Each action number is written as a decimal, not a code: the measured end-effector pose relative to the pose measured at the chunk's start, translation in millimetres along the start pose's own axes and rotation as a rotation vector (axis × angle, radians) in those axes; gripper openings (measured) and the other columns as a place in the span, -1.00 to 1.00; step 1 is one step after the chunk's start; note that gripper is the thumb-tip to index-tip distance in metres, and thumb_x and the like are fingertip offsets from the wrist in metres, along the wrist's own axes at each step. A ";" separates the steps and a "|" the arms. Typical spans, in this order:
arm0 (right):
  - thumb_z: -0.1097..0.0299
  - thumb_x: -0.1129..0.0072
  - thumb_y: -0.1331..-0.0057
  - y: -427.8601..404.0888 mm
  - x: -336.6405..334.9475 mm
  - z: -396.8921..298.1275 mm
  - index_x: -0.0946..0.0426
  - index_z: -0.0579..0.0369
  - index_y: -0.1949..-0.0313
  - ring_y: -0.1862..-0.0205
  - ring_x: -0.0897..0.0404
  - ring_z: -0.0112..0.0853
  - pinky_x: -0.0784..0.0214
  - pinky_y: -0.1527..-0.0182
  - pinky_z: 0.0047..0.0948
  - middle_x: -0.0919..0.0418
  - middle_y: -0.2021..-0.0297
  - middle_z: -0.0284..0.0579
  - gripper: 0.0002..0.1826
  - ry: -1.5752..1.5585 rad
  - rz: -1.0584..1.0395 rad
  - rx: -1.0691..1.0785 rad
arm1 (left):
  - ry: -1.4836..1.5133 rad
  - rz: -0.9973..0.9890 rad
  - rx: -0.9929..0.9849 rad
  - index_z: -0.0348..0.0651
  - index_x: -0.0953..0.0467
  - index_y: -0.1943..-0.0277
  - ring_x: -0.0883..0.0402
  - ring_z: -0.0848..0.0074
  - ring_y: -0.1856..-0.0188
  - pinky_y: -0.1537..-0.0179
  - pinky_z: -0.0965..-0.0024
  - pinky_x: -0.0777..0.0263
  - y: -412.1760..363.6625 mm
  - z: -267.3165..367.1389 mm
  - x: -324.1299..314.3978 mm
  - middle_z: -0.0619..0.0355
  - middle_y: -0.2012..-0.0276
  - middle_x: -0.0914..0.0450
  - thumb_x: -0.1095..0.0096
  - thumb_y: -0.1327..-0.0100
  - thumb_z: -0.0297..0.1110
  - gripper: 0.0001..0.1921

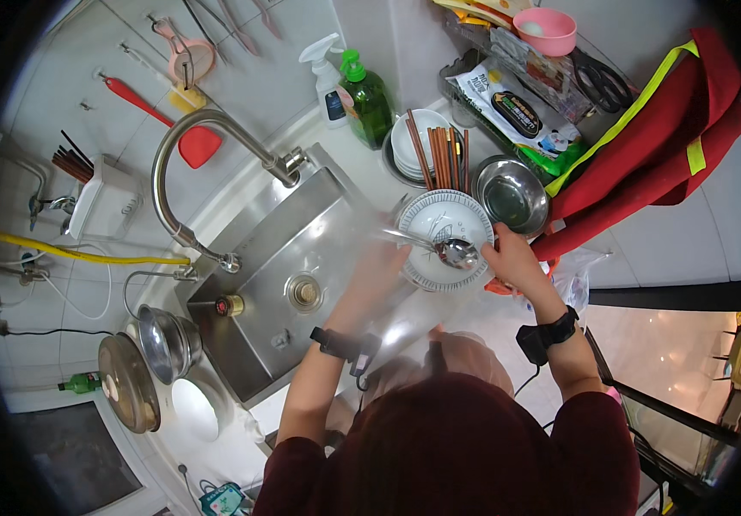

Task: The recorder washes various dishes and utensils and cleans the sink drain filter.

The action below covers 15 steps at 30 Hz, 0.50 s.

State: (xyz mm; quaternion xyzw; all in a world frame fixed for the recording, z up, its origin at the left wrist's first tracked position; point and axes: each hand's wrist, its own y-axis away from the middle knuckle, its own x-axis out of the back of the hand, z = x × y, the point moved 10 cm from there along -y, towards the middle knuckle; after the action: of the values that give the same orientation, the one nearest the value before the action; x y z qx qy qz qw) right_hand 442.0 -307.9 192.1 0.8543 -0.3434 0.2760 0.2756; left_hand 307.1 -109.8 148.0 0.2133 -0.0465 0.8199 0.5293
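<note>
A white plate [422,271] with a patterned rim and a drawn motif is held level at the counter's edge, right of the sink. My right hand [513,257] grips its right rim, thumb on top. At the left rim is my left hand [380,271], blurred, with its thumb against the plate. A shiny metal spoon [457,253] lies across the plate, its handle pointing left above my left hand. Several wooden chopsticks [444,158] stand just beyond the plate. Behind them is a stack of white bowls [417,138]; a steel bowl [511,197] sits to the right.
The steel sink [261,284] with a curved faucet [164,174] is at left, a small bottle [229,305] inside. A green pump bottle [367,100] and a spray bottle [328,84] stand behind. Red cloth [641,135] hangs at right. Metal basins [167,342] and a lid [127,384] are left.
</note>
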 end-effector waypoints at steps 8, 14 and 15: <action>-0.28 0.07 -0.12 9.9 -19.9 14.5 -0.35 0.40 0.08 0.42 -0.56 -0.07 -0.37 0.32 -0.25 -0.54 0.45 0.18 -0.19 0.282 -0.338 -0.277 | 0.196 -0.048 -0.049 -0.20 -0.06 -0.24 -0.28 0.29 -0.13 -0.04 0.27 -0.28 -2.9 -15.9 6.8 -0.05 -0.10 -0.25 -0.16 -0.16 -0.06 -0.31; -0.28 0.00 -0.06 12.7 -68.6 46.7 0.32 -0.02 -0.31 -0.29 0.04 -0.16 0.02 -0.19 -0.06 0.17 -0.29 0.00 0.04 -0.732 -0.397 -0.294 | 0.622 -0.283 0.368 -0.29 -0.11 -0.17 -0.33 0.41 -0.05 0.00 0.38 -0.29 25.0 43.1 -21.2 0.05 -0.04 -0.32 0.03 -0.26 -0.09 -0.45; -0.28 0.00 -0.06 13.5 -74.3 47.9 0.32 -0.02 -0.31 -0.29 0.04 -0.16 0.02 -0.19 -0.06 0.17 -0.29 0.00 0.04 -0.729 -0.400 -0.288 | 0.697 -0.183 0.364 -0.38 -0.31 -0.05 -0.46 0.54 0.11 0.09 0.51 -0.34 24.2 43.4 -14.8 0.13 0.11 -0.46 0.09 -0.33 -0.26 -0.63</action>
State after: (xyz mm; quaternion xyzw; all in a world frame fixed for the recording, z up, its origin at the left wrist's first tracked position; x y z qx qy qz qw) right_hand 400.1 -315.5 113.5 0.8984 -0.2812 -0.1527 0.3007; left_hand 303.8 -146.0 185.0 0.0159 0.3011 0.7873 0.5378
